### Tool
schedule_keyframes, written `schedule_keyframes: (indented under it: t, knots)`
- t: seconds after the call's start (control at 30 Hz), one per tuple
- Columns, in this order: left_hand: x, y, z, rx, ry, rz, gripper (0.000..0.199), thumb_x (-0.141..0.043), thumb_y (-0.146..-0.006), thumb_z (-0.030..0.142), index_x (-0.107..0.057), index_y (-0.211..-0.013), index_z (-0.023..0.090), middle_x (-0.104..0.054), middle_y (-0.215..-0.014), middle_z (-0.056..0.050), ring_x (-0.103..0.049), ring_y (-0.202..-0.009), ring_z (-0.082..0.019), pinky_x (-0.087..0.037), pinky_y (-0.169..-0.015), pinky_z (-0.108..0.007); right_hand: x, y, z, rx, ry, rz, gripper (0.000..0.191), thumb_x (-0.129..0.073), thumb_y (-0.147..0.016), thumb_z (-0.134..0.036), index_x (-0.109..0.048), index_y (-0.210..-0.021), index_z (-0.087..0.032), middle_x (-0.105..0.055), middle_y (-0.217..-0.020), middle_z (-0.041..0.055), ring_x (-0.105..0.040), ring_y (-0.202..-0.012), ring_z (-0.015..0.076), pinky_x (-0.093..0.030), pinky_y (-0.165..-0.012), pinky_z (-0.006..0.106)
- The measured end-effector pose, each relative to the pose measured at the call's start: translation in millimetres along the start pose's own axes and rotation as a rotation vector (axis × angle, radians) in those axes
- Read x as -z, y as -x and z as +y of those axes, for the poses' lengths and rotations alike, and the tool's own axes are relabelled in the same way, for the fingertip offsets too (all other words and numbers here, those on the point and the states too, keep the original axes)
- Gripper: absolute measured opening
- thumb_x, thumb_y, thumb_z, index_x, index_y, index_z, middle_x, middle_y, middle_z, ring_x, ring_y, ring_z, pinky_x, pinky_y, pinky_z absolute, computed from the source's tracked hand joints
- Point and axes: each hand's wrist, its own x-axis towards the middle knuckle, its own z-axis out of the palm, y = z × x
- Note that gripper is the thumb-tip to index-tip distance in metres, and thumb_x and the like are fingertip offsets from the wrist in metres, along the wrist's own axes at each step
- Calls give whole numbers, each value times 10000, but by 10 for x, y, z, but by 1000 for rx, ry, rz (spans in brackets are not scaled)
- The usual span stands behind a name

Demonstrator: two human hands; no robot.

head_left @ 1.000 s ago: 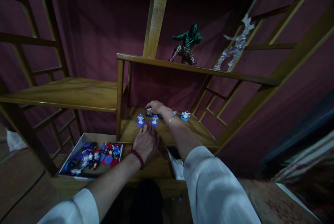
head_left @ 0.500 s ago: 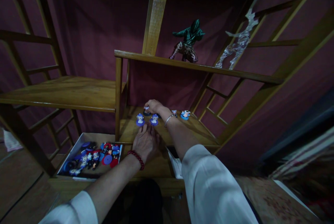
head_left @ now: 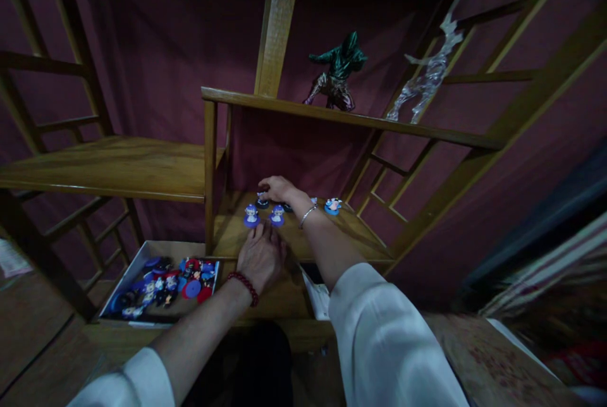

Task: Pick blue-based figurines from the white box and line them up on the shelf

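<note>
My right hand (head_left: 276, 189) reaches over the lower shelf, its fingers bent down onto the top of a small figurine (head_left: 262, 200) on a dark base. The fingers hide part of that figurine. In front of it stand two purple-and-white figurines, a left one (head_left: 251, 215) and a right one (head_left: 277, 215), upright on round purple bases. My left hand (head_left: 262, 252) lies palm down at the shelf's front, fingers stretched out just before these two. It holds nothing that I can see.
Further right on the shelf is a figurine on a blue base (head_left: 332, 206); others are partly behind my right wrist. A box (head_left: 114, 290) of jumbled figurines stands lower left. On the upper shelf (head_left: 284, 105) are a green crouching statue (head_left: 341, 66) and a clear one (head_left: 427, 78).
The view has shifted slightly. My right hand has risen a little over the dark-based figurine, which stays in its spot. My left hand keeps its place at the shelf's front.
</note>
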Motion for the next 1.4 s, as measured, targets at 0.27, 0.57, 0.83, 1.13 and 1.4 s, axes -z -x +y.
schedule_keyframes:
  t: [0.27, 0.57, 0.83, 1.13, 1.4]
  knots:
    - [-39, 11, 1, 27, -11, -14, 434, -286, -868, 284, -496, -1135, 14, -471, -1247, -192, -373, -1156, -262, -280, -959, -408, 192, 261, 477, -143, -106, 132, 381, -653, -675, -188, -611, -1052, -208, -662, -982, 25, -615, -871, 141, -456, -752, 204]
    - [70, 19, 48, 34, -38, -59, 468, -274, -874, 298, -483, -1176, 8, -443, -1288, -185, -338, -1206, -265, -275, -976, -400, -6, 362, 660, -168, -165, 80, 417, -680, -643, -189, -609, -1054, -197, -677, -933, 15, -620, -850, 127, -459, -716, 165]
    - [55, 18, 48, 28, -52, -58, 473, -270, -874, 309, -492, -1175, 20, -457, -1280, -177, -345, -1206, -262, -283, -970, -398, -110, 470, 557, -207, -64, 120, 394, -653, -659, -200, -617, -1051, -228, -671, -941, 13, -616, -853, 144, -450, -733, 190]
    - [41, 24, 50, 25, -45, -39, 481, -258, -877, 311, -492, -1171, 10, -460, -1272, -185, -344, -1200, -257, -281, -968, -393, -200, 475, 570, -214, -66, 197, 296, -616, -669, -177, -655, -959, -226, -679, -916, 32, -619, -866, 165, -444, -763, 216]
    - [40, 22, 48, 34, -38, -47, 478, -268, -874, 311, -490, -1178, 16, -461, -1274, -181, -343, -1204, -257, -277, -973, -399, -178, 469, 524, -204, -62, 188, 300, -606, -667, -187, -655, -960, -228, -680, -900, 24, -620, -858, 165, -445, -760, 219]
